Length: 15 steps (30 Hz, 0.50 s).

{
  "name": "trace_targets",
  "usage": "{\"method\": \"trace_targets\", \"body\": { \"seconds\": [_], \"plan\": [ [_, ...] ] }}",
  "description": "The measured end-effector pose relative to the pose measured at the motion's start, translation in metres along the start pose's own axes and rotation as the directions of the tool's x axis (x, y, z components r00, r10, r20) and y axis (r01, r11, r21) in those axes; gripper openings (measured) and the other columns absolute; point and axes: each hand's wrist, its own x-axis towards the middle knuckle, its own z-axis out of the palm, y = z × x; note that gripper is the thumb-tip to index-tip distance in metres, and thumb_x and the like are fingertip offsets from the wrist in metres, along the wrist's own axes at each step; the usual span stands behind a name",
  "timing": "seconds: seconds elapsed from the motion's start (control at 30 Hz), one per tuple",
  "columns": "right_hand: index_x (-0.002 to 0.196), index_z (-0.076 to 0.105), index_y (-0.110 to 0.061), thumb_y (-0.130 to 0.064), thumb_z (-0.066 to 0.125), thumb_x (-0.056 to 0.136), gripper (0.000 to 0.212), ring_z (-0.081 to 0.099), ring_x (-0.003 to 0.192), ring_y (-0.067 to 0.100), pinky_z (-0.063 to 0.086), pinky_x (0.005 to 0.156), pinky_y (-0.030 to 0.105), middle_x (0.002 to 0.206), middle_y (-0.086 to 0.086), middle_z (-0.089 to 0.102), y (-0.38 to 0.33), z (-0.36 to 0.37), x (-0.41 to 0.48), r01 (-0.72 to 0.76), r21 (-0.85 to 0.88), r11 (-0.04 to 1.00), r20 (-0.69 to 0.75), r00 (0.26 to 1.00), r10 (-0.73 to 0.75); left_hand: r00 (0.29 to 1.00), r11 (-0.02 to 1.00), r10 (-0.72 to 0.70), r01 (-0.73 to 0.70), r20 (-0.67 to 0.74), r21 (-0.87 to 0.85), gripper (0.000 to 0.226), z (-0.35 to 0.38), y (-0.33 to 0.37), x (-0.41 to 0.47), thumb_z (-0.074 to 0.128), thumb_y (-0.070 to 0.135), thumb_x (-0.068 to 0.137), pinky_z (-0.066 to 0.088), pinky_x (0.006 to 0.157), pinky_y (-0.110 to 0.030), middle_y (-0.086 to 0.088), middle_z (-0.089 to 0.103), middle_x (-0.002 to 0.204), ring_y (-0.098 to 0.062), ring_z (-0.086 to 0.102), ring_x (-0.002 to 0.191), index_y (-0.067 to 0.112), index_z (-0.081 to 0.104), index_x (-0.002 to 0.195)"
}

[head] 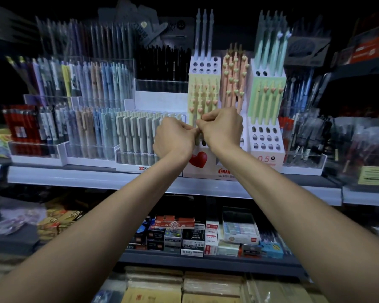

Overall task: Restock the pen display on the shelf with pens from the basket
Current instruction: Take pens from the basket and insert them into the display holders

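A white tiered pen display (pixel 266 153) with round holes stands on the shelf (pixel 96 178). It holds yellow heart-topped pens (pixel 202 96), peach pens (pixel 234 77), green pens (pixel 268 99) and pale blue pens (pixel 204 33). Both my hands are raised in front of its lower left tier. My left hand (pixel 173 138) and my right hand (pixel 222 126) meet at their fingertips and pinch a yellow pen (pixel 197 136) that points down toward the holes. The basket is out of view.
Clear trays of grey pens (pixel 136 132), blue and patterned pens (pixel 92 84) and black pens (pixel 162 62) fill the shelf to the left. More pens (pixel 304 132) stand to the right. A lower shelf holds small boxes (pixel 193 235).
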Motion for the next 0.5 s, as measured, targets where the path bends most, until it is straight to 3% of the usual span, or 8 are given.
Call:
{"method": "trace_targets", "body": {
  "seconds": [0.13, 0.27, 0.37, 0.5],
  "plan": [
    [0.077, 0.076, 0.003, -0.003, 0.076, 0.085, 0.010, 0.074, 0.088, 0.029, 0.063, 0.074, 0.044, 0.083, 0.018, 0.075, -0.004, 0.000, -0.003, 0.003, -0.042, 0.999, -0.001, 1.000, -0.003, 1.000, 0.996, -0.003, 0.001, 0.015, 0.088, 0.015, -0.005, 0.009, -0.003, 0.078, 0.033, 0.081, 0.060, 0.069, -0.035, 0.003, 0.074, 0.069, -0.022, 0.072, 0.070, 0.022, 0.078, 0.070],
    [0.072, 0.078, -0.004, -0.005, 0.078, 0.086, 0.014, 0.072, 0.080, 0.017, 0.064, 0.073, 0.041, 0.078, 0.007, 0.076, -0.005, -0.008, -0.001, -0.016, -0.121, 0.993, 0.064, 0.998, 0.024, 0.996, 0.988, 0.010, -0.024, 0.092, 0.155, 0.014, -0.016, 0.014, -0.003, 0.082, 0.031, 0.080, 0.055, 0.067, -0.031, 0.002, 0.075, 0.072, -0.020, 0.072, 0.073, 0.021, 0.078, 0.072],
    [0.066, 0.076, -0.014, -0.018, 0.079, 0.091, 0.025, 0.072, 0.078, 0.018, 0.062, 0.074, 0.040, 0.072, -0.003, 0.074, 0.002, -0.018, -0.007, 0.005, -0.168, 0.986, 0.095, 0.995, 0.011, 0.973, 0.977, 0.052, -0.096, 0.224, 0.189, 0.015, -0.023, 0.007, -0.007, 0.083, 0.026, 0.082, 0.059, 0.070, -0.034, 0.002, 0.075, 0.073, -0.019, 0.074, 0.077, 0.019, 0.077, 0.070],
    [0.072, 0.077, -0.019, -0.037, 0.074, 0.094, 0.029, 0.071, 0.076, 0.019, 0.061, 0.075, 0.040, 0.073, -0.004, 0.074, 0.016, -0.042, -0.024, 0.078, -0.261, 0.962, 0.170, 0.985, -0.033, 0.944, 0.925, 0.156, -0.242, 0.290, 0.292, 0.010, -0.035, -0.006, -0.024, 0.073, 0.027, 0.086, 0.050, 0.063, -0.029, 0.006, 0.074, 0.080, -0.019, 0.071, 0.084, 0.025, 0.076, 0.077]
  ]
}}
